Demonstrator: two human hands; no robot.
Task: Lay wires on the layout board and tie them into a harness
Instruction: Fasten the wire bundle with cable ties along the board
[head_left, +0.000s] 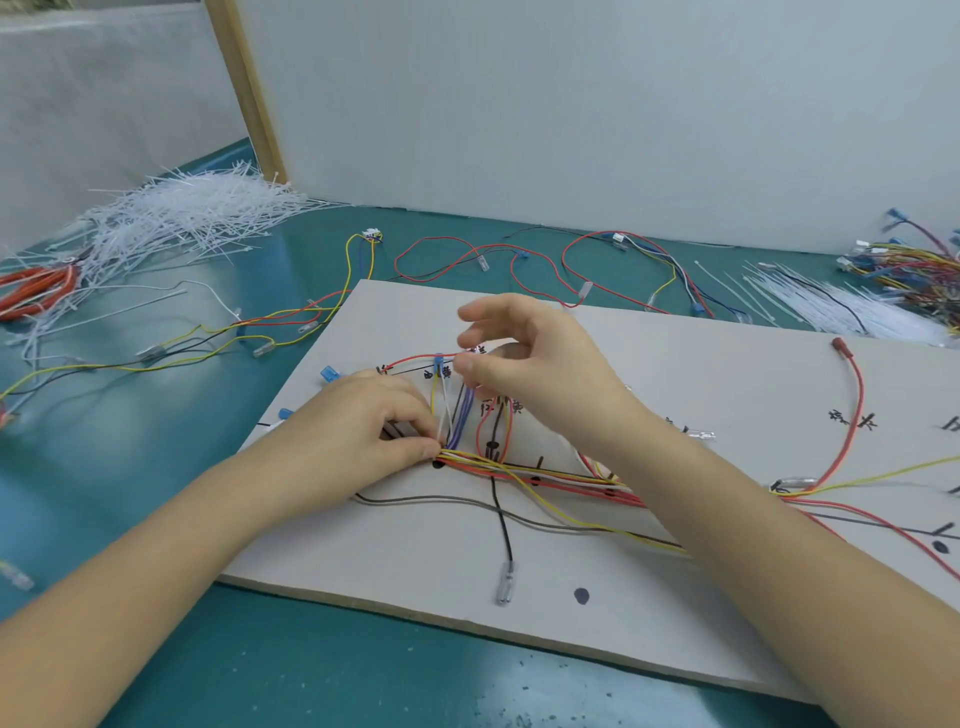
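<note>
On a teal counter (322, 670) walled by white panels, the layout board (675, 374) carries a red, yellow and black wire bundle (524, 473) across its middle. The left hand (363, 431) pinches the bundle's end while the right hand (524, 358) pinches a white cable tie (444, 402) upright beside the purple wires (464, 415). Best to keep the strands gathered flat and pull the tie snug at the branch point.

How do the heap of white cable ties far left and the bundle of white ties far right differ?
The heap of white cable ties far left is large and tangled, pointing every way; the bundle of white ties far right is smaller and flatter, lying mostly parallel. Orange-handled cutters lie at the left heap's edge; a black wire crosses the right bundle. Both rest on the teal tabletop, off the board.
</note>
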